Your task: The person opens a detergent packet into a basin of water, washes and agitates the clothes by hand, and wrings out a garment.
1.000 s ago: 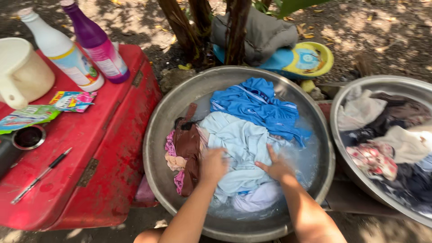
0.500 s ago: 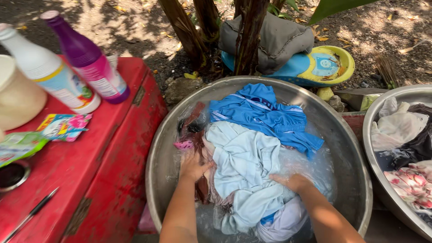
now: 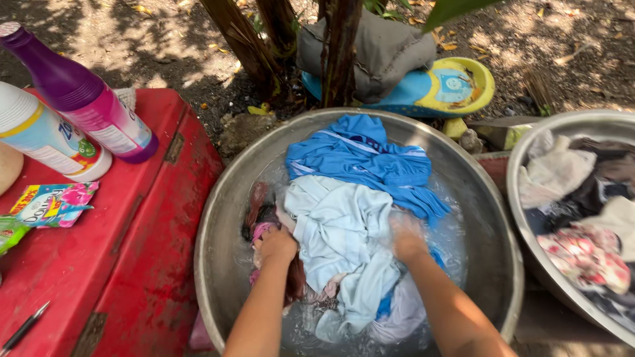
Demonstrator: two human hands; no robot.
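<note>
A large metal basin (image 3: 218, 198) holds soapy water and wet clothes. A bright blue garment (image 3: 360, 158) lies at its far side, a pale blue garment (image 3: 337, 225) in the middle, brown and pink clothes (image 3: 264, 221) at the left. My left hand (image 3: 278, 246) presses on the brown and pink clothes at the pale garment's left edge, fingers curled into the cloth. On the right edge of the pale garment my right hand (image 3: 407, 237) pushes down, blurred and partly under the foamy water.
A second metal basin (image 3: 522, 218) of mixed clothes stands at the right. A red metal box (image 3: 132, 244) at the left carries a purple bottle (image 3: 86, 99), a white bottle (image 3: 40, 135), sachets (image 3: 53, 203) and a pen (image 3: 23, 327). Tree stems (image 3: 331, 53) rise behind.
Both hands have shifted on the pile, the left toward the brown clothes, the right up onto the pale garment's right edge. The camera view has panned slightly.
</note>
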